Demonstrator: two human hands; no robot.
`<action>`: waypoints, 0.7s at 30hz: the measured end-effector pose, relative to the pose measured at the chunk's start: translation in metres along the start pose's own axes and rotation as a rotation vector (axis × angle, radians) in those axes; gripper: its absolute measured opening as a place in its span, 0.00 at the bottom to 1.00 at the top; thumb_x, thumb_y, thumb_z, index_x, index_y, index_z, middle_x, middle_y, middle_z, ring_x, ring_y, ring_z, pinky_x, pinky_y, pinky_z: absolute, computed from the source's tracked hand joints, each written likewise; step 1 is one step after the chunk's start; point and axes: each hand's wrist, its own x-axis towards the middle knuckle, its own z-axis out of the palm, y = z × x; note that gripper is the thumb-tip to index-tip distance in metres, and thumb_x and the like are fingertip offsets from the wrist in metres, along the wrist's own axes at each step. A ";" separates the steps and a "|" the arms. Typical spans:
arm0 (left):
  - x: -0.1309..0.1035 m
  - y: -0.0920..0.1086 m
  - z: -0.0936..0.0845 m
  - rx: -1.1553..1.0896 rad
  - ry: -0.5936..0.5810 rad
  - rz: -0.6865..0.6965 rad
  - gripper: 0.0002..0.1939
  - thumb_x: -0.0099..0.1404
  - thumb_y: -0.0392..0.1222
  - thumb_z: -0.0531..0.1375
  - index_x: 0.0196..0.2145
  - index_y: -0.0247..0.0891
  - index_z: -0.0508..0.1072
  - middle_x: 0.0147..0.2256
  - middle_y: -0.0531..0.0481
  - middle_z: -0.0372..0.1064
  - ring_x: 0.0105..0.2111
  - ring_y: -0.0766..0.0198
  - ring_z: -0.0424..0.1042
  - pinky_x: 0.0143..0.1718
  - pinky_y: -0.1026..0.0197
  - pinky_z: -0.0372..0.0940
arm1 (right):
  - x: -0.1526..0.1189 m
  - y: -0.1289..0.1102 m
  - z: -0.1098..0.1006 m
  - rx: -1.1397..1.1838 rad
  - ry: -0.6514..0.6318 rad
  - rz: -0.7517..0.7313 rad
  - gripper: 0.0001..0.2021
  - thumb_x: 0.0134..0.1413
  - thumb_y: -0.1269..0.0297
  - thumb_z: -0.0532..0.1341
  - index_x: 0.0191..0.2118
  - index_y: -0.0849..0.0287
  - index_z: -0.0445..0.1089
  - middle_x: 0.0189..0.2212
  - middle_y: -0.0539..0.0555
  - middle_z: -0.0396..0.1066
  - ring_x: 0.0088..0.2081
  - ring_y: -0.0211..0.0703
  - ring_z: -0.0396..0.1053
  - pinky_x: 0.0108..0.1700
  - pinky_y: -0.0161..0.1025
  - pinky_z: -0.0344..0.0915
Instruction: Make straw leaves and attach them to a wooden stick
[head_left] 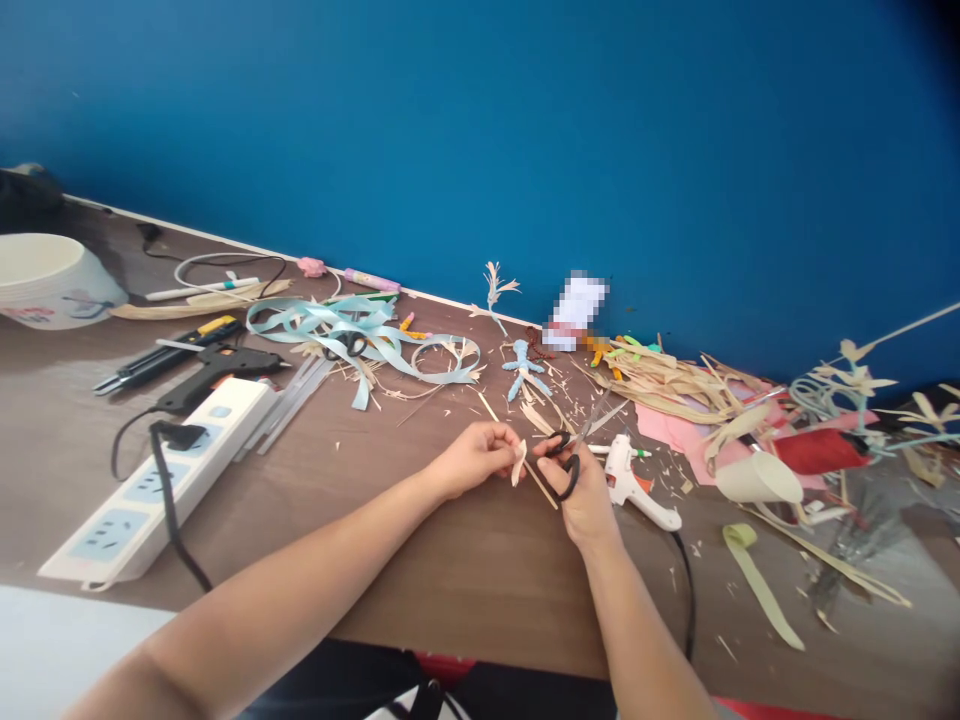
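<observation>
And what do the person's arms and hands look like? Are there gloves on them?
No gloves: the left hand and right hand are bare. The left arm and right arm have no sleeves, watch or bracelet where they show. Any ring would be too small to tell. Dark clothes peek in at the bottom.

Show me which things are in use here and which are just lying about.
In use:
left hand, pinching a pale piece
right hand, holding scissors

Seemingly lying about:
white tub
black glue gun
blue ribbon
green ribbon
</observation>
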 end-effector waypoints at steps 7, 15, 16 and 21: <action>-0.002 -0.005 0.004 0.298 -0.078 0.014 0.07 0.52 0.40 0.57 0.23 0.32 0.66 0.17 0.52 0.65 0.18 0.71 0.63 0.22 0.69 0.58 | -0.001 0.001 0.004 -0.051 -0.104 -0.007 0.12 0.40 0.70 0.61 0.32 0.58 0.58 0.27 0.49 0.65 0.26 0.35 0.62 0.29 0.32 0.60; 0.000 -0.005 0.005 0.270 -0.066 0.009 0.07 0.50 0.39 0.58 0.25 0.32 0.65 0.19 0.54 0.62 0.19 0.73 0.61 0.22 0.70 0.55 | 0.000 0.003 0.005 -0.093 -0.015 -0.051 0.10 0.40 0.71 0.59 0.31 0.58 0.58 0.25 0.47 0.64 0.25 0.34 0.62 0.29 0.32 0.60; 0.000 -0.004 0.005 0.277 -0.054 0.013 0.07 0.50 0.39 0.58 0.25 0.32 0.65 0.19 0.54 0.62 0.19 0.73 0.60 0.21 0.70 0.55 | 0.000 0.004 0.005 -0.086 0.002 -0.060 0.09 0.40 0.72 0.59 0.31 0.58 0.58 0.25 0.47 0.64 0.25 0.34 0.62 0.29 0.33 0.60; 0.002 -0.006 0.004 0.289 0.025 0.018 0.08 0.50 0.41 0.58 0.22 0.33 0.65 0.18 0.55 0.59 0.17 0.74 0.57 0.19 0.70 0.53 | 0.001 0.006 0.007 -0.074 0.002 -0.079 0.10 0.40 0.74 0.57 0.31 0.57 0.58 0.25 0.46 0.63 0.26 0.34 0.62 0.30 0.33 0.59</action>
